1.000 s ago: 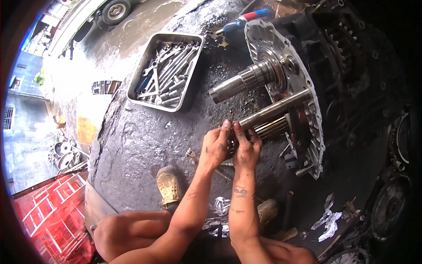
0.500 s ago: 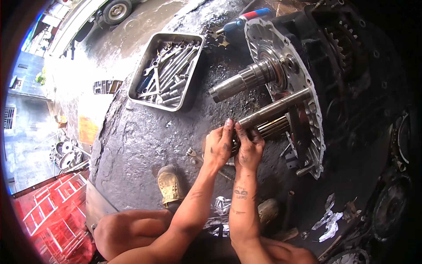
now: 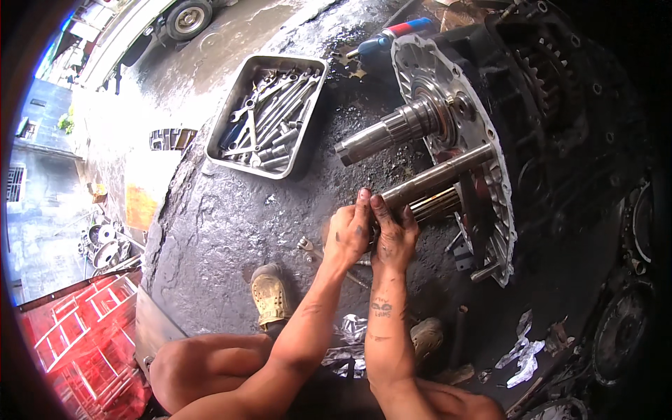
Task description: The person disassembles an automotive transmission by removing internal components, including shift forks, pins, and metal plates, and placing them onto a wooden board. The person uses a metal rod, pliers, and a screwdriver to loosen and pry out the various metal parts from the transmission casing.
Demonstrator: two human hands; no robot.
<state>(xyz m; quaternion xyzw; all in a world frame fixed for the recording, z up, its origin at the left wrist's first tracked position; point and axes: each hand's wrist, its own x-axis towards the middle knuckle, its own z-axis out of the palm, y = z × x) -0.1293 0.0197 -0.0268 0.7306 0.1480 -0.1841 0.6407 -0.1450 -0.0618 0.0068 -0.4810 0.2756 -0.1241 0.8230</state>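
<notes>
My left hand (image 3: 348, 231) is closed at the near end of two shafts, thumb up. Beside it my right hand (image 3: 394, 239) curls in, its thumb up by the end of the smooth steel rod (image 3: 441, 175). Below that rod a splined shaft (image 3: 437, 205) runs behind my right hand. What my fingers wrap is hidden between the palms. Both shafts lead to a ribbed metal housing plate (image 3: 448, 77). Above them a thicker stepped shaft (image 3: 385, 131) sticks out of the same plate, apart from my hands.
A metal tray (image 3: 297, 150) of wrenches and sockets stands ahead to the left. A wrench (image 3: 306, 244) lies by my left shoe (image 3: 271, 294). The dark gearbox casing (image 3: 560, 133) fills the right. Crumpled foil-like scraps (image 3: 525, 360) and a blue-red bottle-shaped thing (image 3: 392, 35) lie on the ground.
My right hand has turned slightly, and its thumb has shifted a little left and down. My left hand stays in nearly the same place.
</notes>
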